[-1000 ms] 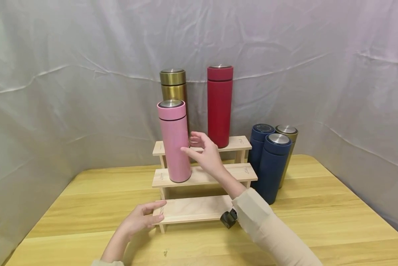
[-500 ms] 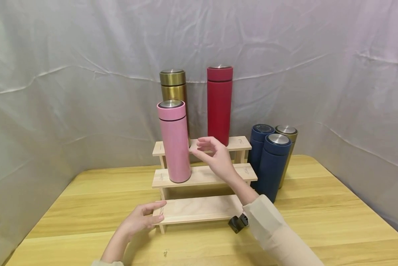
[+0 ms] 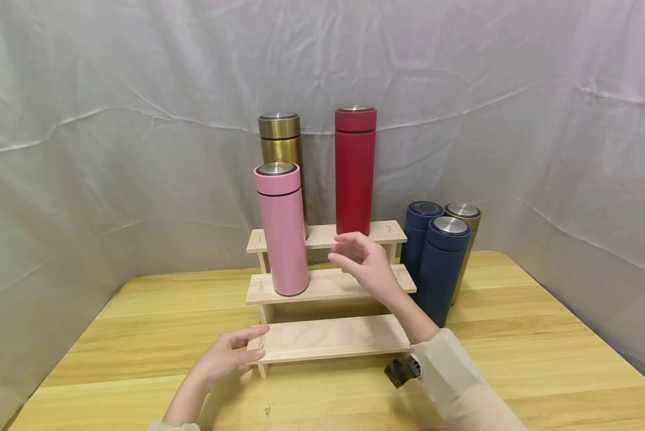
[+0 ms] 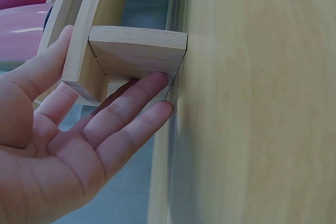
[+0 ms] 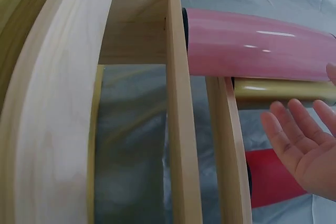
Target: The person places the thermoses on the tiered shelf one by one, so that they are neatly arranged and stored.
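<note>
My left hand [image 3: 222,357] holds the left end of a three-step wooden display stand [image 3: 333,338]. In the left wrist view its thumb lies against the lowest step, and fingertips [image 4: 155,81] touch the end leg. My right hand [image 3: 368,263] hovers over the middle step with loosely bent fingers and holds nothing. To its left, a pink vacuum flask [image 3: 283,239] stands upright on the middle step, apart from the hand. On the top step stand a gold flask [image 3: 280,129], partly hidden behind the pink one, and a red flask [image 3: 354,173].
Right of the stand, two dark blue flasks [image 3: 443,272] and a gold flask [image 3: 465,211] stand close together on the wooden table [image 3: 521,341]. A grey cloth backdrop [image 3: 203,179] hangs behind and at both sides. A black camera [image 3: 401,371] sits at the right wrist.
My right hand has moved away from the pink flask, to the right and slightly nearer. The pink flask stays on the middle step. My left hand has not moved.
</note>
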The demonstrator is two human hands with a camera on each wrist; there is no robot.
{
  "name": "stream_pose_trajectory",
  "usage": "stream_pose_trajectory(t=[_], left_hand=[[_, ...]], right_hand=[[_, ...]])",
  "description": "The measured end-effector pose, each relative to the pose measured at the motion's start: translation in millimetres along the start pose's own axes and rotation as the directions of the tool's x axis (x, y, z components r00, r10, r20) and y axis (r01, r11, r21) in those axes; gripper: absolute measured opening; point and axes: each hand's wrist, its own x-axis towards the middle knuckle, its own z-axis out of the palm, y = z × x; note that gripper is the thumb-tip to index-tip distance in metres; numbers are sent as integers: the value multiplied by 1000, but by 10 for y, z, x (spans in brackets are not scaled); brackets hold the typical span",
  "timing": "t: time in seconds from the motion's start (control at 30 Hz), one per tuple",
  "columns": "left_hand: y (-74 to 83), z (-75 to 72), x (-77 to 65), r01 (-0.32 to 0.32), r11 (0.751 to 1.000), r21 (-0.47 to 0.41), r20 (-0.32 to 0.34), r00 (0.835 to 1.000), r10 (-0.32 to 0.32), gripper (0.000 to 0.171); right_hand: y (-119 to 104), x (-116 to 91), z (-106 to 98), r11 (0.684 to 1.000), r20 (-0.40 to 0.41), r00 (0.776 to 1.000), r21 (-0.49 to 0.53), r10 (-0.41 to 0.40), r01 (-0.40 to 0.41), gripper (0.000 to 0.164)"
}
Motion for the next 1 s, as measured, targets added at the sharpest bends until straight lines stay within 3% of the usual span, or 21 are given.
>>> stream_pose_trajectory(t=[0.47,1.0], left_hand=[[13,-2,3,-6,1000,6,7,1000,6,54],[-12,-1,4,-4,1000,3,2,1000,4,53]], right_hand=[[75,-194,-297,999,9,999,17,45,-45,24],[147,-303,-595,999,43,998,-21,44,-43,25]])
